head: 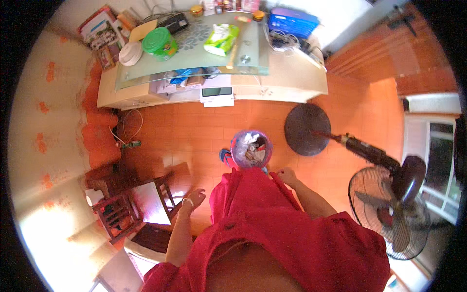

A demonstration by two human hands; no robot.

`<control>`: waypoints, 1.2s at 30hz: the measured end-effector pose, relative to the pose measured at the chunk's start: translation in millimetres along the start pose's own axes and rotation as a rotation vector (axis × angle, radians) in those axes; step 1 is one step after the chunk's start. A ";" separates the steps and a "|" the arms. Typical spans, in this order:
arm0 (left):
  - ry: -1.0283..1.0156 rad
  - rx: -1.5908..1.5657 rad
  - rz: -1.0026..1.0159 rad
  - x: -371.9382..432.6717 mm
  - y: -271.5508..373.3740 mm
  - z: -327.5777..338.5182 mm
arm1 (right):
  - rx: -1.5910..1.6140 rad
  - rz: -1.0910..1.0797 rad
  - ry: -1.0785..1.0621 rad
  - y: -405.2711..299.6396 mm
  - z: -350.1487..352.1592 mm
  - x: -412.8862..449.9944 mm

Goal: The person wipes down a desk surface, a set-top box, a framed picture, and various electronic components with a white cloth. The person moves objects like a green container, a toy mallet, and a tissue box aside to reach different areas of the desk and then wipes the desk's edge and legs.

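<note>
My left hand (197, 198) hangs beside the red shirt (255, 211), fingers loosely spread and holding nothing, a bracelet at its wrist. My right hand (287, 176) is at the right edge of the shirt's hem; whether its fingers hold the cloth cannot be told. Right in front of my body a round trash bin (251, 149) with a plastic liner stands on the floor, filled with crumpled waste. A blue and red shoe (226, 157) shows at its left side. Neither hand touches the bin.
Ahead is a TV cabinet (292, 78) with a glass top, a green plastic tub (159, 43), a green-and-white packet (221, 39) and a blue basket (293, 22). A pedestal fan (390, 208) stands right, its round base (307, 129) on the floor. Wooden furniture (118, 215) is at left.
</note>
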State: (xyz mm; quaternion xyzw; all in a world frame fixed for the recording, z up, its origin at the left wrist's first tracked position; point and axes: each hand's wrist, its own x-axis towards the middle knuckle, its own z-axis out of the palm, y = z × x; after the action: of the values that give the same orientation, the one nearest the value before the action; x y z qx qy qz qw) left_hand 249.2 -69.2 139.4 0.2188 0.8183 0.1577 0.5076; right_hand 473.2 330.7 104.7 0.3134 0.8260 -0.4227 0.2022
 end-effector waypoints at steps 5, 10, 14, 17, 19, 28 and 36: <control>-0.095 0.007 0.046 3.5 27.2 18.2 | 0.098 0.186 0.013 62.5 4.5 -71.1; -0.052 -0.211 -0.026 -3.4 87.3 19.8 | 0.195 0.405 0.041 97.1 4.9 -108.1; -0.107 -0.141 -0.152 -27.6 94.2 7.8 | 0.283 0.370 0.015 97.6 8.5 -101.9; -0.090 -0.176 -0.019 -23.6 114.2 5.6 | 0.725 0.266 0.099 155.4 7.9 -86.4; -0.031 -0.113 -0.128 -48.5 86.5 -3.3 | 0.529 0.353 0.037 86.8 20.5 -78.7; 0.089 -0.138 -0.032 -72.1 70.3 -47.7 | 0.376 0.114 -0.070 22.2 -6.6 -66.4; 0.114 -0.186 -0.076 -72.9 -41.3 -98.9 | -0.119 0.171 -0.101 -26.3 5.7 19.2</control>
State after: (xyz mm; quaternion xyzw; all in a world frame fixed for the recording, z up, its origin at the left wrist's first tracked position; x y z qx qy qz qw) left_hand 180.5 -145.8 218.1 0.1301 0.8353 0.2258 0.4842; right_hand 441.7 320.9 105.0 0.3486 0.8085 -0.3694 0.2973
